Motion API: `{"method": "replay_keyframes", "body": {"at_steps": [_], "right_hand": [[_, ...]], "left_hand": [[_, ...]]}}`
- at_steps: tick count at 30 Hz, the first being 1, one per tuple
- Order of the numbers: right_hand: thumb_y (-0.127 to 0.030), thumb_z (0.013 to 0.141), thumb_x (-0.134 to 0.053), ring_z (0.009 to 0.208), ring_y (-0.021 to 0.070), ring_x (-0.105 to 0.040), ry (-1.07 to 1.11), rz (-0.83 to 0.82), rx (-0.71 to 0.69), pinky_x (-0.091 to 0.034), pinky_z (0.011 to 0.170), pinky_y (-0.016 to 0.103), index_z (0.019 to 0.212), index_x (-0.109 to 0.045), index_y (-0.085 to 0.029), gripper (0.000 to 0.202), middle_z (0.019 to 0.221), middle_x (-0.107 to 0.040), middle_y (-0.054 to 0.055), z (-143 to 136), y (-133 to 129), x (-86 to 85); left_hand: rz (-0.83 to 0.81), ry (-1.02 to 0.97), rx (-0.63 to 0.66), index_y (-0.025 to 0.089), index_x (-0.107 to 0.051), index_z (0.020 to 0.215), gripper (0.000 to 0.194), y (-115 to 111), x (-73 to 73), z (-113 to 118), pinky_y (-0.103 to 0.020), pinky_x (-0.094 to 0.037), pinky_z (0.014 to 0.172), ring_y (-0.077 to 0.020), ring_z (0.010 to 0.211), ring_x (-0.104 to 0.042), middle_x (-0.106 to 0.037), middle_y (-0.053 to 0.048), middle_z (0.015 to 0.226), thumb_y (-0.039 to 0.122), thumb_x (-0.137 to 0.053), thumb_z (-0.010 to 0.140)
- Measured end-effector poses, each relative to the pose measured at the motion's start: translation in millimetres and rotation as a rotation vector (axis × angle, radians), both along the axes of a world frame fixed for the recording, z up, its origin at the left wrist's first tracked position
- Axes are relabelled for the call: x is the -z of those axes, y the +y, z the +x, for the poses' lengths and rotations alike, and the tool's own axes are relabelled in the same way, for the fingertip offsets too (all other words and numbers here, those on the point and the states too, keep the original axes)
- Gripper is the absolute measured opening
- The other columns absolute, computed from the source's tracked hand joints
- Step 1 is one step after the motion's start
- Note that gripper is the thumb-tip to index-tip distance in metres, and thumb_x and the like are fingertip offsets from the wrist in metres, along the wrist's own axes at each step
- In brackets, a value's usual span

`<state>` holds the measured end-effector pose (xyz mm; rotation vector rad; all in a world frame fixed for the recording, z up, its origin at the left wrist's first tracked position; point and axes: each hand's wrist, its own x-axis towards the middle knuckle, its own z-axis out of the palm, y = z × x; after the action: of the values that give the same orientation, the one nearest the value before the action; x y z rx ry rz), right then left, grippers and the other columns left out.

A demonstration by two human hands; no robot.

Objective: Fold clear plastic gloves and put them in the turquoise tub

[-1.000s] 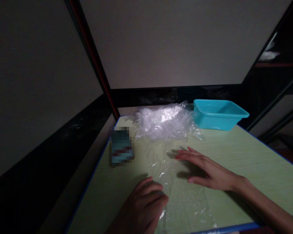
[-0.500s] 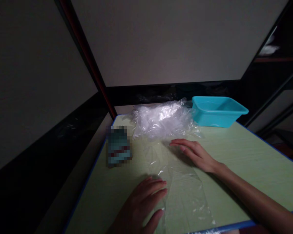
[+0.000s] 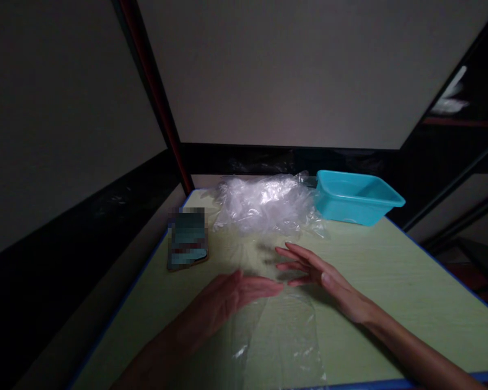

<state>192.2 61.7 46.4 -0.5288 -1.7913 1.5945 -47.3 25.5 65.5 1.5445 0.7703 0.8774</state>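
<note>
A clear, thin plastic bag [image 3: 284, 341] lies flat on the pale green table, reaching down to its front edge. Over the upper left part of this bag is my left hand [image 3: 236, 295], its fingers stretched out toward the right and nothing seen in them. To the right, my right hand [image 3: 317, 273] is raised a little over the table with fingers spread and empty. A crumpled heap of clear plastic [image 3: 268, 203] sits at the back, beyond both hands.
A turquoise basin [image 3: 350, 208] stands at the back right, beside the heap. At the left edge of the table [image 3: 415, 292] lies a blurred, phone-like object [image 3: 188, 238]. A pale wall panel rises behind.
My left hand has moved up and forward, turning onto its edge. My right hand has shifted slightly nearer and spread its fingers. The view has also shifted a little.
</note>
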Motion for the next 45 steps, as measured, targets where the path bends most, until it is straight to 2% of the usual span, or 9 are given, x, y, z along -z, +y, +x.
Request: {"method": "replay_keyframes", "body": {"at_steps": [4, 9, 14, 18, 28, 35, 38, 41, 45], "right_hand": [[-0.059, 0.087, -0.037, 0.124, 0.0275, -0.039, 0.057, -0.016, -0.027, -0.041, 0.09, 0.048, 0.138, -0.027, -0.036, 0.057, 0.146, -0.028, 0.005, -4, 3, 10.6], [-0.053, 0.09, -0.037, 0.125, 0.0255, -0.037, -0.039, 0.009, -0.051, -0.039, 0.093, 0.047, 0.139, -0.023, -0.037, 0.054, 0.148, -0.024, 0.005, -1, 1, 15.1], [-0.051, 0.09, -0.039, 0.124, 0.0257, -0.038, -0.034, 0.023, -0.046, -0.039, 0.093, 0.048, 0.139, -0.022, -0.039, 0.054, 0.149, -0.022, 0.004, -1, -3, 11.3], [-0.053, 0.089, -0.039, 0.125, 0.0257, -0.038, 0.011, 0.064, -0.006, -0.033, 0.099, 0.05, 0.139, -0.022, -0.038, 0.055, 0.148, -0.024, 0.005, -5, -4, 9.0], [-0.055, 0.089, -0.036, 0.13, 0.0246, -0.031, -0.107, 0.095, -0.109, -0.021, 0.105, 0.052, 0.142, -0.016, -0.035, 0.059, 0.149, -0.022, 0.006, -9, -1, 12.9], [-0.053, 0.088, -0.04, 0.128, 0.0245, -0.035, -0.075, 0.077, -0.079, -0.025, 0.103, 0.052, 0.14, -0.022, -0.036, 0.057, 0.147, -0.026, 0.005, -11, -1, 14.6], [-0.055, 0.087, -0.04, 0.122, 0.0261, -0.043, 0.038, -0.057, 0.018, -0.035, 0.096, 0.052, 0.136, -0.032, -0.034, 0.053, 0.142, -0.037, 0.008, -7, 1, 19.7], [-0.058, 0.085, -0.041, 0.112, 0.0266, -0.053, 0.116, -0.157, 0.078, -0.042, 0.09, 0.05, 0.132, -0.037, -0.032, 0.054, 0.136, -0.045, 0.01, -2, 3, 22.1], [-0.061, 0.083, -0.043, 0.11, 0.0263, -0.054, 0.1, -0.152, -0.003, -0.041, 0.091, 0.048, 0.134, -0.035, -0.035, 0.058, 0.137, -0.044, 0.008, 0, 3, 19.4]], "left_hand": [[-0.374, -0.226, 0.246, 0.012, -0.067, 0.104, 0.062, 18, 19.1, 14, -0.044, -0.028, 0.103, -0.0249, 0.11, -0.056, -0.065, -0.011, 0.111, 0.056, -0.024, 0.092], [-0.417, -0.265, 0.21, 0.01, -0.068, 0.1, 0.065, 28, 39.3, 9, -0.042, -0.029, 0.102, -0.0251, 0.108, -0.057, -0.066, -0.012, 0.107, 0.057, -0.023, 0.092], [-0.423, -0.299, 0.198, 0.011, -0.067, 0.101, 0.065, 23, 30.7, 8, -0.04, -0.026, 0.103, -0.0239, 0.111, -0.055, -0.065, -0.011, 0.11, 0.054, -0.019, 0.093], [-0.421, -0.328, 0.279, 0.009, -0.066, 0.104, 0.067, 22, 25.9, 13, -0.041, -0.024, 0.104, -0.0252, 0.113, -0.053, -0.064, -0.011, 0.112, 0.057, -0.02, 0.092], [-0.497, -0.33, 0.301, 0.008, -0.065, 0.106, 0.074, 25, 39.0, 12, -0.042, -0.019, 0.105, -0.0265, 0.118, -0.048, -0.062, -0.014, 0.115, 0.059, -0.013, 0.091], [-0.475, -0.368, 0.326, 0.008, -0.066, 0.104, 0.071, 25, 38.5, 14, -0.043, -0.018, 0.105, -0.028, 0.118, -0.048, -0.062, -0.014, 0.114, 0.061, -0.021, 0.09], [-0.424, -0.454, 0.265, 0.007, -0.068, 0.099, 0.071, 28, 31.1, 7, -0.044, -0.017, 0.105, -0.0287, 0.117, -0.049, -0.064, -0.015, 0.11, 0.059, -0.021, 0.091], [-0.348, -0.595, 0.116, 0.013, -0.069, 0.097, 0.069, 33, 22.6, -8, -0.039, -0.016, 0.107, -0.0234, 0.119, -0.047, -0.067, -0.008, 0.107, 0.056, -0.016, 0.093], [-0.35, -0.612, 0.091, 0.013, -0.069, 0.096, 0.067, 32, 18.7, -18, -0.037, -0.019, 0.106, -0.0219, 0.115, -0.051, -0.068, -0.007, 0.105, 0.052, -0.014, 0.095]]}}
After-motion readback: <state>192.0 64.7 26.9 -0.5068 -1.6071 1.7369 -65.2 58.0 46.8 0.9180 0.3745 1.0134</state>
